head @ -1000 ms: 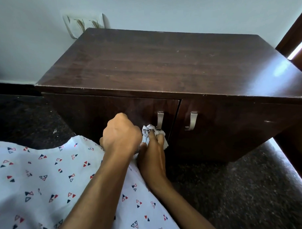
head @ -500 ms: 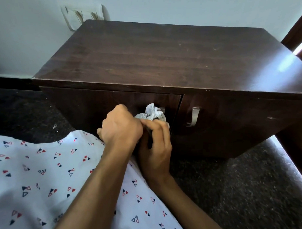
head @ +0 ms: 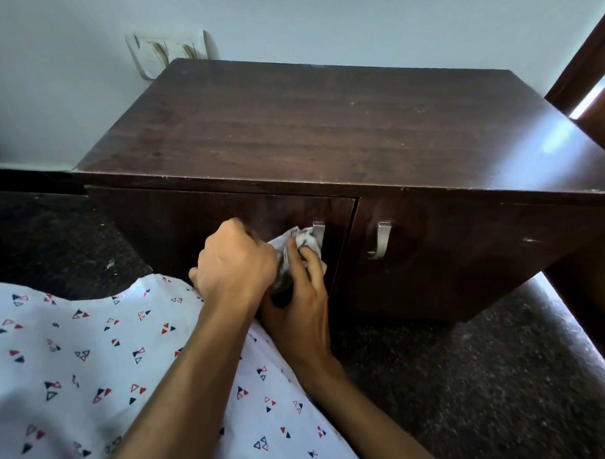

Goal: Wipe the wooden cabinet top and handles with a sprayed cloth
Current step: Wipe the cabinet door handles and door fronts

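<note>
cloth (head: 299, 241) bunched between both hands, pressed to left door handle (head: 319, 231); right hand (head: 300, 298) grips it from below, left hand (head: 236, 263) clenched on its left edge.

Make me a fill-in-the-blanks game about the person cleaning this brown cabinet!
1. The cabinet has ____ metal handles on its doors.
2. The crumpled cloth is pressed against the ____ handle, as the person sees it.
3. The right handle is ____ by the cloth.
4. The left hand and right hand are ____ holding the cloth.

Missing words: two; left; untouched; both
</note>
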{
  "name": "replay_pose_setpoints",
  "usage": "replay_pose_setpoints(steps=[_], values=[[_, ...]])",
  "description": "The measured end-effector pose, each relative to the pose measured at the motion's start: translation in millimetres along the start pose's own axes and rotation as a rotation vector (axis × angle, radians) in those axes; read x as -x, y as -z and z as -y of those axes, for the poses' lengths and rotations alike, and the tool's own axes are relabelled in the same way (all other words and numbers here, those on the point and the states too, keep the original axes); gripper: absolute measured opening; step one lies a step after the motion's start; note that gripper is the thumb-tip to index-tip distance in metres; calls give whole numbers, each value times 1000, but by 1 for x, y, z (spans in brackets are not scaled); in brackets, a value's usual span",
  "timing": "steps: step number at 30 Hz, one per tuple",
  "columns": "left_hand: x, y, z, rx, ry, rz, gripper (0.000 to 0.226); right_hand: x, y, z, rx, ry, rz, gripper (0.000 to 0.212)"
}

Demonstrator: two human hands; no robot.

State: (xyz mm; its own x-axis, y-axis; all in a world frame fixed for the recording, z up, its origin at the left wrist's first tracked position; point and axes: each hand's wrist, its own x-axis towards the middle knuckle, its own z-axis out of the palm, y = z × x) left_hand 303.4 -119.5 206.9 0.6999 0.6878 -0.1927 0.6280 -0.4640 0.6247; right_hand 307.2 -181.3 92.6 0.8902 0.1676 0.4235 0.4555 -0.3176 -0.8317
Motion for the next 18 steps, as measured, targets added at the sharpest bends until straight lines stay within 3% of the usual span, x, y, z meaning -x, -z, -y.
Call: replay_pose_setpoints(steps=[4, 9, 13, 18], values=[[-2, 2, -1, 35, -7, -95, 17, -10, 3, -6, 96, 172, 182, 87], [-1, 1, 2, 17, -31, -58, 10, -7, 6, -48, 469, 447, 105, 26], [-1, 2, 1, 14, -15, -42, 14, 0, 24, -89, 538, 370, 17, 5], [-2, 1, 0, 9, -6, -36, 19, 3, 22, -86, 395, 300, -142, 26]])
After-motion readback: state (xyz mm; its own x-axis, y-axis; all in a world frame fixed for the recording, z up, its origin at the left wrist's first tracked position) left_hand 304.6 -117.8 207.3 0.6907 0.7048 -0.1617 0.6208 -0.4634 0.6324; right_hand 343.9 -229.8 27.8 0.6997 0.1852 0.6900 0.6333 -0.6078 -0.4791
